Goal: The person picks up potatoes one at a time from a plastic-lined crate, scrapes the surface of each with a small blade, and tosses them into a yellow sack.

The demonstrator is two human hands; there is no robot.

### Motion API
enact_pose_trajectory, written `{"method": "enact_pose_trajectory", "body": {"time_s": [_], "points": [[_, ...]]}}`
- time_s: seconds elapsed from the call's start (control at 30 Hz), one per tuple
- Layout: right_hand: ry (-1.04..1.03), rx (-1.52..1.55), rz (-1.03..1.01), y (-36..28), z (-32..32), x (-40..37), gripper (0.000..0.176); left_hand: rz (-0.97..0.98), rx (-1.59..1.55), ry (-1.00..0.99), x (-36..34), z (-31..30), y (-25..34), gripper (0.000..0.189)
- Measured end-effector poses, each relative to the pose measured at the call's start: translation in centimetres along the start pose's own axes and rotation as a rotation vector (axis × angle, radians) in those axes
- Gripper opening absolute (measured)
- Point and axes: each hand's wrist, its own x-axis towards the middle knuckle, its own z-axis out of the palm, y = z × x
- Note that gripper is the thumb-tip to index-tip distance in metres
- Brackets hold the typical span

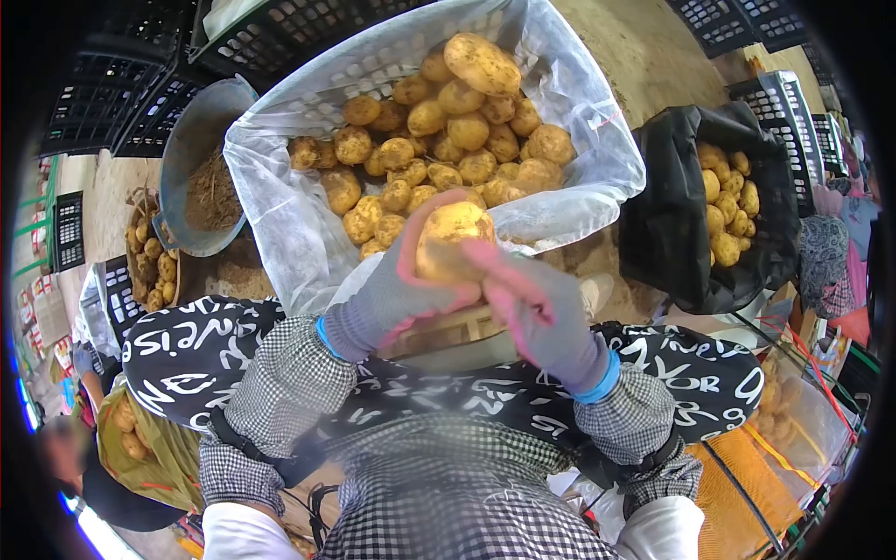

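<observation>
A large yellow potato [452,233] is held up in front of the near edge of a crate [273,201] lined with white film. My left hand [397,285], in a grey and pink glove, wraps round its left side and underside. Gloved the same way, my right hand [541,303] has its fingers at the potato's right side; they are blurred, and whether they grip it does not show. Many loose potatoes [467,131], some with soil on them, lie in the lined crate behind both hands.
A bucket [175,187] with soil stands left of the crate, beside a basket of potatoes [149,257]. At right is a black-lined crate [653,205] holding potatoes. Black crates [103,103] stand at the back left. Another person [103,467] is at the lower left.
</observation>
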Motion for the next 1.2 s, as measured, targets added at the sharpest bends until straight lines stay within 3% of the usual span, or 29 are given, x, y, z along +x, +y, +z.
{"method": "enact_pose_trajectory", "body": {"time_s": [0.17, 0.3, 0.4, 0.5, 0.6, 0.67, 0.73, 0.77, 0.8, 0.87, 0.97, 1.07, 1.2], "points": [[0.037, -0.007, 0.09, 0.0, -0.5, 0.1, 0.038, -0.02, 0.097, 0.006, 0.2, -0.3, -0.5, 0.088], [0.013, -0.085, -0.281, 1.4, 0.6, 0.2, 0.044, -0.01, 0.016, 0.005, 0.2, 0.0, -0.3, 0.089], [0.075, -0.124, 0.09, -0.3, -0.8, 0.6, 0.045, -0.028, 0.103, 0.015, 0.1, -0.2, -0.3, 0.09], [0.012, -0.225, -0.268, 0.8, 0.4, 0.4, 0.043, 0.035, 0.085, 0.004, 0.3, -0.1, -0.2, 0.09], [0.0, -0.123, -0.105, 0.3, -0.1, 0.2, 0.034, 0.048, -0.114, -0.012, 0.0, -0.3, -0.4, 0.089], [0.12, 0.036, 0.058, -0.3, -0.4, 0.3, 0.035, 0.071, -0.339, -0.003, 0.0, 0.9, 0.0, 0.089], [0.116, 0.007, 0.014, -0.2, -0.7, 0.4, 0.036, 0.054, -0.32, -0.044, 0.1, 0.4, -0.1, 0.091], [0.053, -0.096, -0.108, 0.4, -0.6, 0.1, 0.037, 0.046, -0.309, -0.06, 0.1, 0.2, -0.1, 0.092], [-0.01, -0.197, -0.23, 0.7, -0.5, -0.1, 0.038, 0.034, -0.233, -0.037, -0.1, 0.1, 0.2, 0.09], [0.066, 0.169, 0.061, 0.5, -0.8, -0.9, 0.039, 0.064, -0.059, 0.0, -0.3, 0.0, 0.7, 0.088], [0.259, 0.23, 0.147, -0.8, -0.7, 0.2, 0.044, 0.323, 0.272, 0.037, 0.4, 0.0, -0.4, 0.085], [0.249, 0.35, 0.205, -0.3, -0.8, 0.3, 0.042, 0.419, 0.421, 0.049, 0.7, -0.3, -1.0, 0.085], [0.169, 0.411, 0.268, -0.9, -0.7, 0.3, 0.041, 0.391, 0.503, 0.064, 0.5, 0.0, -0.9, 0.093]]}}
